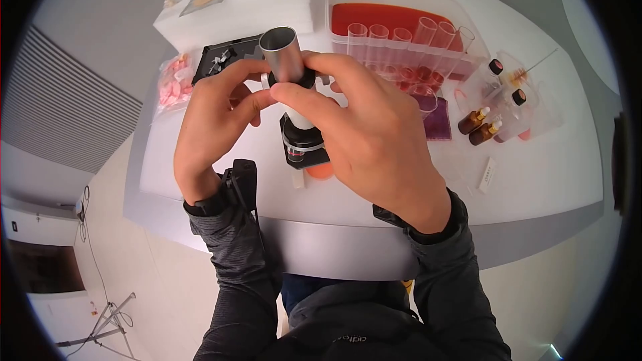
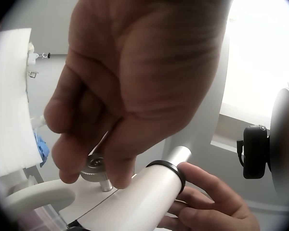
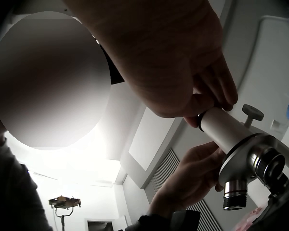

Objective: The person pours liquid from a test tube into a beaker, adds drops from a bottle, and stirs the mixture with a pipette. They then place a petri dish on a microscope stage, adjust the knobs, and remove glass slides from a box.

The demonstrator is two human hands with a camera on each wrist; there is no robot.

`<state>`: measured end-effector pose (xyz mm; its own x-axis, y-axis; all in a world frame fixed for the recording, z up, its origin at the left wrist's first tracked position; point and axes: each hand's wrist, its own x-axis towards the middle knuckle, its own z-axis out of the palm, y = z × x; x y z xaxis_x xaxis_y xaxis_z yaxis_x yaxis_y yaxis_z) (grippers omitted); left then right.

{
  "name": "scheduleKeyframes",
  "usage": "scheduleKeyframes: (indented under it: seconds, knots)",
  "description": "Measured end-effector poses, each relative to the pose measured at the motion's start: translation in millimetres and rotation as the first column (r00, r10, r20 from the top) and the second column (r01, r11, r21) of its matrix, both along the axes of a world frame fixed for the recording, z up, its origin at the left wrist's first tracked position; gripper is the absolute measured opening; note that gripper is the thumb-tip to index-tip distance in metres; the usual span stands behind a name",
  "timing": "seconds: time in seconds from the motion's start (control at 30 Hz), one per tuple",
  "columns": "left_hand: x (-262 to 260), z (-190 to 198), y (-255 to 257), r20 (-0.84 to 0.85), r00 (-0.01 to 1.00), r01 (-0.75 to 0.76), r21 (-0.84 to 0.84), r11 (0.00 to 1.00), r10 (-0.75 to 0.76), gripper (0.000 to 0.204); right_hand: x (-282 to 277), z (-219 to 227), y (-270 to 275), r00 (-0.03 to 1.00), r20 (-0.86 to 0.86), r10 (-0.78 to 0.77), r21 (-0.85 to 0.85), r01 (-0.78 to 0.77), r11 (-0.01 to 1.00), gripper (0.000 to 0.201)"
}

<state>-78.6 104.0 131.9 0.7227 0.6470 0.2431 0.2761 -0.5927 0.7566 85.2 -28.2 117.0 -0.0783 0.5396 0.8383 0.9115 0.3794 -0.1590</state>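
Note:
A white microscope [image 3: 221, 127] stands upright on the table, with a silver eyepiece tube [image 1: 286, 57] rising above a black collar [image 1: 305, 81]. My left hand [image 1: 215, 117] pinches the ridged side knob [image 2: 94, 168] between thumb and fingers. Around the collar, at the top of the white body tube [image 2: 142, 195], my right hand [image 1: 374, 117] grips with thumb in front and index finger behind. A second side knob [image 3: 253, 112] sticks out on the far side of the body. Below, the right wrist view shows the objective lenses [image 3: 235, 195].
Behind the microscope, several clear test tubes [image 1: 425, 31] stand by a plastic bin [image 1: 455, 7] of red liquid. To the right are brown dropper bottles [image 1: 474, 121] and black-capped bottles [image 1: 491, 80]. A foam block [image 1: 234, 17] and a bag of pink pieces [image 1: 175, 83] lie at the left.

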Motion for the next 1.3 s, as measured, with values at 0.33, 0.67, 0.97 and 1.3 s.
scheduleKeyframes:
  seconds: [0.33, 0.67, 0.97, 1.3]
  knots:
    - [-2.1, -6.7, 7.5, 0.042, 0.997, 0.065, -0.137, 0.988, -0.06, 0.026, -2.5, -2.4, 1.7, 0.998, -0.061, -0.007, 0.014, 0.008, 1.0, 0.044]
    - [-1.1, -0.9, 1.9, 0.021, 0.999, 0.034, -0.064, 0.997, -0.032, 0.025, 10.3, -16.5, 25.3, 0.995, 0.101, -0.005, 0.164, -0.011, 0.986, 0.039]
    - [0.7, 0.3, 1.5, 0.028, 0.999, 0.016, 0.004, 1.0, -0.016, 0.028, 8.1, -19.8, 26.9, 0.998, 0.069, 0.003, 0.127, -0.012, 0.992, 0.042]
    - [-0.1, -5.8, 5.4, -0.006, 0.998, 0.056, -0.005, 0.998, -0.056, 0.028, 8.3, -17.0, 28.6, 0.996, 0.088, -0.017, 0.145, 0.005, 0.989, 0.037]
